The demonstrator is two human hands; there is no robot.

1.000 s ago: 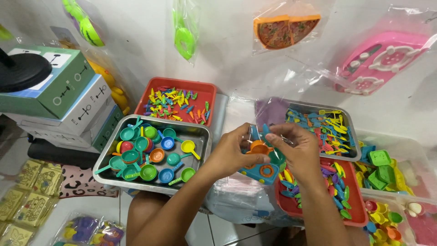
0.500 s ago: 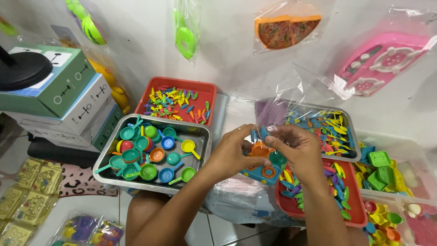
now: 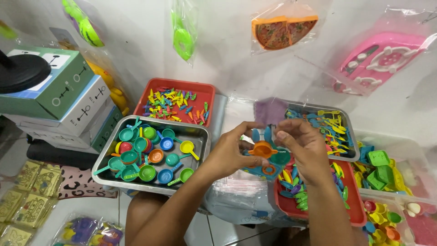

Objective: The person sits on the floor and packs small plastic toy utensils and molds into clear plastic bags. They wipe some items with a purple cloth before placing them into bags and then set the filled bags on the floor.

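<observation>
A small orange toy pot [image 3: 262,149] sits pinched between the fingertips of the left hand [image 3: 230,152] and right hand [image 3: 304,148], above a red tray [image 3: 318,212] of coloured toy pieces. Left of it stands a metal tray [image 3: 200,136] of tiny pans (green, blue, orange), and behind that a second red tray [image 3: 207,91]. Bagged toys hang on the white wall [image 3: 227,50].

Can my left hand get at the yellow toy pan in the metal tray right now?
Probably not freely: the left hand is pinching an orange toy piece together with the right hand. The yellow toy pan lies uncovered in the metal tray, just left of that hand.
</observation>
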